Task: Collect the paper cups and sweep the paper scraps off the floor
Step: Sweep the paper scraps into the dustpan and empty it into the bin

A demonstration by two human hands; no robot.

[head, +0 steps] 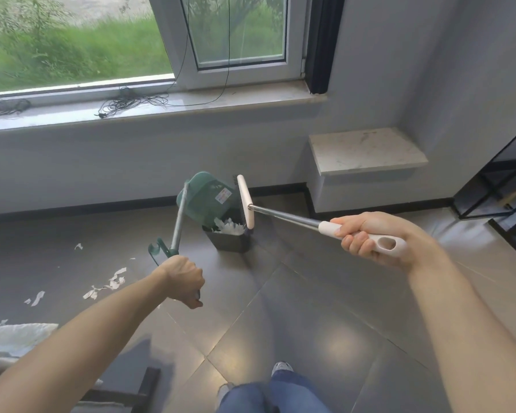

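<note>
White paper scraps (230,226) heaped in the mouth of a small dark bin (232,241) standing on the grey tiled floor (295,323) near the dark skirting below the window. Directly above the bin, tipped over it, a green dustpan (207,198) with a small coloured sticker on its underside, raised on a metal pole (178,220) with a green clip near the lower end. Left hand (183,280) clenched round the bottom of that pole, knuckles up, grip firmly on the dustpan's handle. Just right of the dustpan, a broom head (246,201), a white bar with dark bristles on its far side, its lower end at the bin's rim beside the heaped scraps. From the head, a shiny metal shaft running down-right into a white plastic handle (376,241) with an oval hole at its end. Right hand (367,235) wrapped round that white handle, fingers curled beneath, grip tight on the broom. More torn paper strips (111,281) scattered on the floor to the left, well apart from the bin, some near the left forearm. At the lower left edge, a pale crumpled mass, too blurred to identify. Farther out, a stone window sill (221,102) carrying a tangle of thin black cord (134,101), a low marble-topped ledge (364,150) in the corner, and a black metal frame (495,186) at the right edge. At the bottom, blue jeans and a shoe.
</note>
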